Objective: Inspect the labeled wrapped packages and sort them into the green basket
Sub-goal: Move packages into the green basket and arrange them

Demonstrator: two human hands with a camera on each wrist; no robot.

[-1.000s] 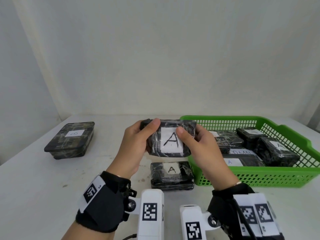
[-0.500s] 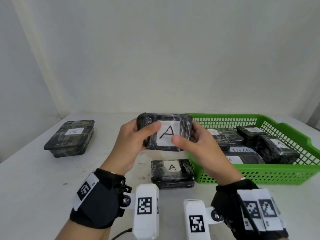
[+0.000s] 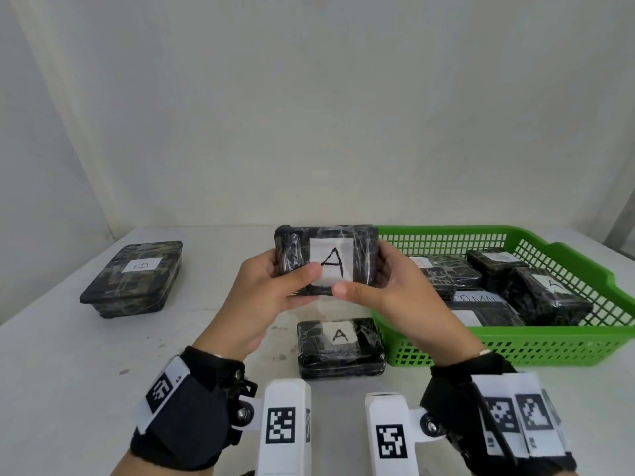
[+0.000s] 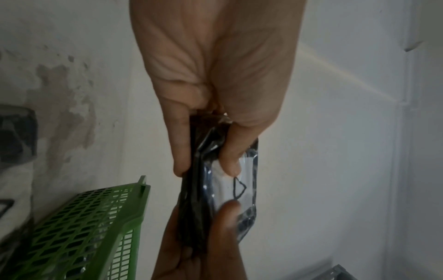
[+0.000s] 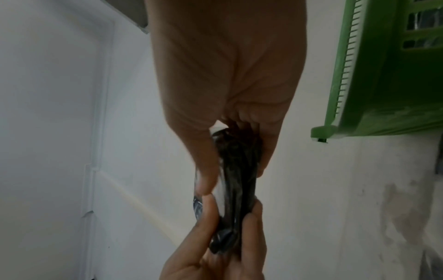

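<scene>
Nearest, a wrapped package labelled A lies on the table. Above it, the left hand and right hand pinch a held package, label A facing the camera, thumbs in front, fingers hidden behind. Beyond, the green basket holds several packages, labels partly hidden.

The held package is dark and wrapped in glossy, crinkled clear film, with a matt white paper label under the film. The green basket is smooth moulded plastic with a lattice wall. The worktop is matt white, blotched with dull stains.
</scene>
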